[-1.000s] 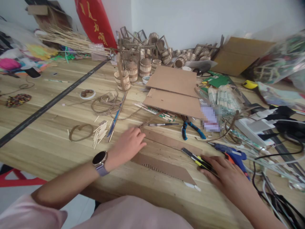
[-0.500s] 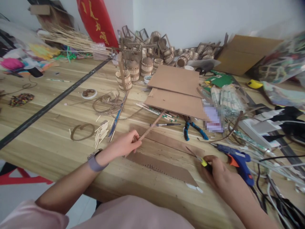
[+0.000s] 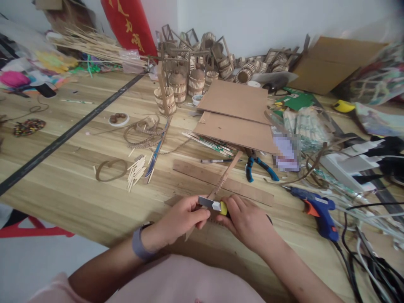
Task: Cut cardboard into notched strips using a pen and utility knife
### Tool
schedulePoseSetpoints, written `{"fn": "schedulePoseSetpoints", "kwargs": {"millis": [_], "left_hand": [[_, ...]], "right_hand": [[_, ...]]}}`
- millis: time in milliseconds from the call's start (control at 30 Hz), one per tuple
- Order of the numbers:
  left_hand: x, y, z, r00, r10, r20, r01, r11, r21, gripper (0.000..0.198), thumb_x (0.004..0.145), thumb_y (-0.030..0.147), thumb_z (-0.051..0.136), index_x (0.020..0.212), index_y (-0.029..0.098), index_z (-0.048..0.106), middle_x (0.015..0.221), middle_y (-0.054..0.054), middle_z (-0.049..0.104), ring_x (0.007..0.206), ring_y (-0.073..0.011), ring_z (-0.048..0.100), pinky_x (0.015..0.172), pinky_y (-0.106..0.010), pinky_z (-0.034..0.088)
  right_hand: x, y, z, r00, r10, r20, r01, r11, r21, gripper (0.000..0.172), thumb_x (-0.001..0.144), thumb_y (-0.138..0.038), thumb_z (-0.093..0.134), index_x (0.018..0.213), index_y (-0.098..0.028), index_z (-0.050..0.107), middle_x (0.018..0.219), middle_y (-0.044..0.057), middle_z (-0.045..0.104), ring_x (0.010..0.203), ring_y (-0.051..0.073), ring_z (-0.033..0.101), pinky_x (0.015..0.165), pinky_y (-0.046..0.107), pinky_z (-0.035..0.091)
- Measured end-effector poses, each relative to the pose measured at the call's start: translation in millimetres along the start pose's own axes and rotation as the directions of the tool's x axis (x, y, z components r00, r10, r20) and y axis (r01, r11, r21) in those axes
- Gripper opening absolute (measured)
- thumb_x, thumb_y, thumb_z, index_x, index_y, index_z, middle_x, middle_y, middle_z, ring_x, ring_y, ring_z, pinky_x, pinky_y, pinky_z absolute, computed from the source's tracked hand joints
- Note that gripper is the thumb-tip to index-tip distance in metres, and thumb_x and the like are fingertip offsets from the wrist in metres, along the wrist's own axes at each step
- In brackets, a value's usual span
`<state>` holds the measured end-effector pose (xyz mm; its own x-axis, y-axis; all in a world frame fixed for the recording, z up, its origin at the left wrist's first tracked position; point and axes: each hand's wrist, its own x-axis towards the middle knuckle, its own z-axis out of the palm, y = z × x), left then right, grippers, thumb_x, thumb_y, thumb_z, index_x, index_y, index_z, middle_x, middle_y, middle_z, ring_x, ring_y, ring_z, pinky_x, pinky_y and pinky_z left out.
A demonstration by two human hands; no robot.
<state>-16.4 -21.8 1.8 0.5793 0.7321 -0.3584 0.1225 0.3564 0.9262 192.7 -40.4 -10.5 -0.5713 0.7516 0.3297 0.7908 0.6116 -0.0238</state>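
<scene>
My left hand pinches a narrow corrugated cardboard strip that slants up and to the right over the wooden table. My right hand grips a yellow-and-black utility knife, its metal blade lying across the strip just beside my left fingers. Both hands are close together near the table's front edge. A longer flat cardboard strip lies on the table just behind them. Another cardboard piece under my hands is mostly hidden.
Blue-handled pliers and a blue glue gun lie to the right, amid cables. Two cardboard sheets sit behind, with small wooden lantern models at the back. Short sticks and a cardboard ring lie left.
My left hand picked up the narrow strip and drew it toward me. My right hand lifted the knife from the table and brought it left onto the strip.
</scene>
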Motion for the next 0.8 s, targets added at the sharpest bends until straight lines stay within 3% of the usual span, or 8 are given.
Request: {"fn": "schedulePoseSetpoints", "kwargs": {"millis": [167, 567, 800], "left_hand": [[-2, 1, 2.0, 0.999, -0.04, 0.005, 0.04, 0.999, -0.014, 0.018, 0.082, 0.036, 0.053, 0.079, 0.018, 0.055, 0.056, 0.007, 0.046, 0.051, -0.0084, 0.036, 0.051, -0.023, 0.028], [-9, 1, 6.2, 0.998, -0.053, 0.018, 0.053, 0.998, -0.018, 0.029, 0.082, 0.044, 0.053, 0.069, 0.021, 0.043, 0.055, 0.007, 0.044, 0.049, -0.007, 0.035, 0.049, -0.022, 0.026], [-15, 12, 5.5, 0.996, -0.059, 0.07, 0.059, 0.998, -0.001, 0.024, 0.083, 0.042, 0.051, 0.076, 0.02, 0.048, 0.056, 0.008, 0.043, 0.049, -0.0071, 0.032, 0.048, -0.021, 0.025]], "right_hand": [[-5, 5, 1, 1.0, -0.001, 0.011, 0.001, 0.999, -0.039, 0.046, 0.105, -0.049, 0.028, 0.088, -0.018, 0.056, 0.071, 0.004, 0.061, 0.059, 0.018, 0.06, 0.056, 0.029, 0.04], [-10, 15, 5, 0.999, -0.041, -0.009, 0.04, 0.991, -0.126, 0.041, 0.105, -0.047, 0.035, 0.082, -0.019, 0.055, 0.071, 0.005, 0.06, 0.061, 0.018, 0.056, 0.057, 0.029, 0.036], [-17, 29, 9, 1.0, -0.008, 0.003, 0.008, 0.989, -0.146, 0.033, 0.104, -0.042, 0.04, 0.089, -0.018, 0.057, 0.075, 0.005, 0.061, 0.063, 0.018, 0.058, 0.058, 0.029, 0.038]]}}
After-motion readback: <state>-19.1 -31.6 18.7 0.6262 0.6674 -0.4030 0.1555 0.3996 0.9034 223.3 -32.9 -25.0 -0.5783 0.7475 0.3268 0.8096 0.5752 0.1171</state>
